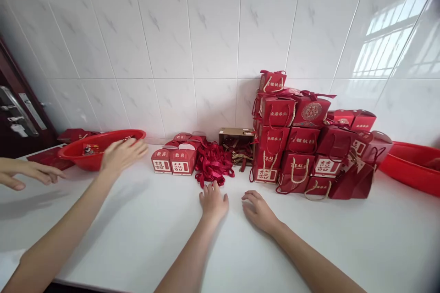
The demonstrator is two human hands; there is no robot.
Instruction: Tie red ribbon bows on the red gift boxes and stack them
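Note:
My left hand (213, 202) is palm down at the front edge of a pile of red ribbons (213, 161), its fingers apart and nothing seen in it. To its right, my right hand (259, 210) rests near the white table's middle with fingers slightly curled and apart, holding nothing. Small red boxes (182, 160) with white fronts stand left of the ribbons. Behind the ribbons an open cardboard box (236, 133) holds dark red and gold pieces. Many red gift boxes (275, 112) with rope or ribbon handles are stacked to the right.
At the left, another person's hand (123, 153) reaches over a red basin (85, 160) with small packets; that person's other hand (30, 171) hovers nearby. A second red basin (409, 169) lies at the far right. A tiled wall (216, 55) backs the white table (144, 238).

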